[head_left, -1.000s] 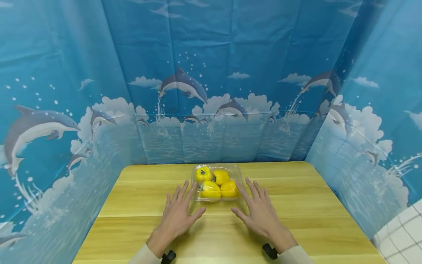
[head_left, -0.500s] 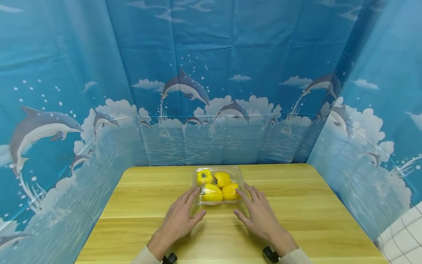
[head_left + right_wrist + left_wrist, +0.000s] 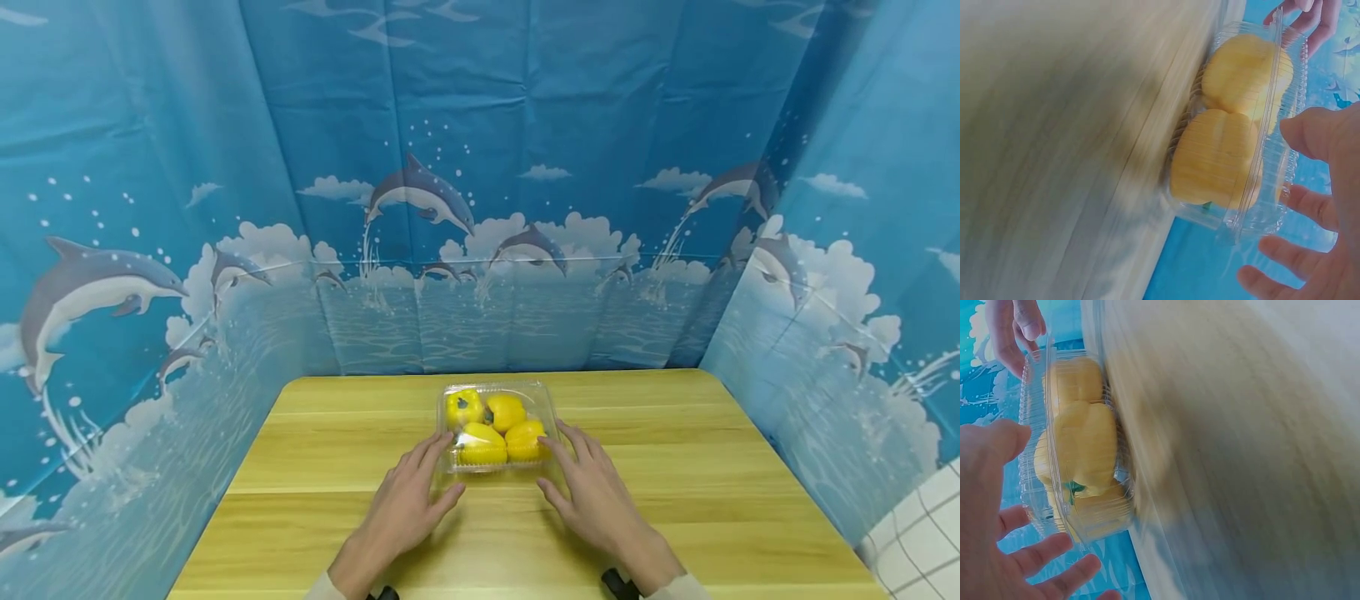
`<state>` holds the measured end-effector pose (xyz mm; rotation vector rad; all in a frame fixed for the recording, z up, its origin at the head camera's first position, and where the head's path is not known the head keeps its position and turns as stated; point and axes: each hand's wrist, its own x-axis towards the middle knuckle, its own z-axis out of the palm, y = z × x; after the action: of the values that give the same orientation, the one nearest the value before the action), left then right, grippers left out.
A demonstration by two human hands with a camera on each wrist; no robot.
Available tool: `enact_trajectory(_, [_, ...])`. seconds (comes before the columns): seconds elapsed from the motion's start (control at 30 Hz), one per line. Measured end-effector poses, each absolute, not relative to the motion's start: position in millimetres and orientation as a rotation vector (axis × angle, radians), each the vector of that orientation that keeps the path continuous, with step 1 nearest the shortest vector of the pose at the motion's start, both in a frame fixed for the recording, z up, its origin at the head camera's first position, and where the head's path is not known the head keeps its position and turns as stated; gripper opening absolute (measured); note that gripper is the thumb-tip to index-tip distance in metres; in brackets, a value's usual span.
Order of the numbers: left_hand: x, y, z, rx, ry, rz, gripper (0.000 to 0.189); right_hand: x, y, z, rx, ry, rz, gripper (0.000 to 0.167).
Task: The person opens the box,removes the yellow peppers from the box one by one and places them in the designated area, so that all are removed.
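Observation:
A clear plastic clamshell box (image 3: pixel 542 403), lid closed, sits on the wooden table with several yellow bell peppers (image 3: pixel 505 412) inside. My left hand (image 3: pixel 405 504) is at its left side, index fingertip overlapping the front left corner in the head view. On the opposite side is my right hand (image 3: pixel 600 504), its index fingertip overlapping the right edge. Both hands have their fingers extended and thumbs apart in front of the box. In the left wrist view, the thumb (image 3: pixel 1007 439) reaches toward the lid's ridged front edge. A green stem (image 3: pixel 1207 205) shows through the plastic in the right wrist view.
The light wooden table (image 3: pixel 315 467) has rounded back corners. A blue curtain (image 3: pixel 465 100) printed with dolphins surrounds it at the back and sides. White tiles (image 3: pixel 918 533) show at the lower right.
The box has slid slightly toward me, away from the table's back edge. Both hands have drawn back with it, and their fingers are less spread than before.

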<state>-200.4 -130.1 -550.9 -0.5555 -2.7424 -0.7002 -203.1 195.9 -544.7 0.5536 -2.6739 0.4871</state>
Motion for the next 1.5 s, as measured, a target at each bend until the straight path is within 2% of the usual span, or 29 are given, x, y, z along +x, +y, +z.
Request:
enact_trajectory(1.07, [-173,-136,-543,-0.603,-2.735,-0.709,0.068,-174,197,-534,0.554,-2.604,0.551,0.04])
enact_trajectory(1.5, [-159,-140,-540,-0.63,-2.757,-0.779,0.064,-160,195,-532,0.532,-2.615,0.565,0.035])
